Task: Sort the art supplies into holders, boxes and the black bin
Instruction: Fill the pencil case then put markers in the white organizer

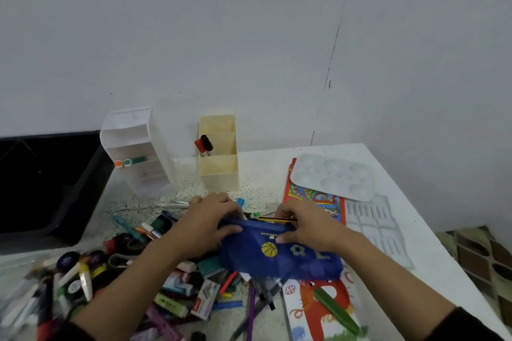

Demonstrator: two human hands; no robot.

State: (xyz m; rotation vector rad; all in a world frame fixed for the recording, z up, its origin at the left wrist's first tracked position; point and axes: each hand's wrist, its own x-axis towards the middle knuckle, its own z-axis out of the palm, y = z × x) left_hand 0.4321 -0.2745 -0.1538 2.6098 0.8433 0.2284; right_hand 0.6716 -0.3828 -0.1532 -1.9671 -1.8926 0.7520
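The left grip (213, 219) and right grip (302, 225) each pinch the top of the blue cloth pencil pouch (279, 255). It looks like opening time; next, pull it wide.

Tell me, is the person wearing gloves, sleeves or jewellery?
No gloves: the left hand and right hand are bare, no ring or watch in view. Forearms are uncovered; black sleeves, left sleeve and right sleeve, start near the elbows.

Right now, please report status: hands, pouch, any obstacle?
Left hand and right hand grip blue pencil pouch at its top edge. Pouch over loose supplies pile. Cream holder stands clear behind.
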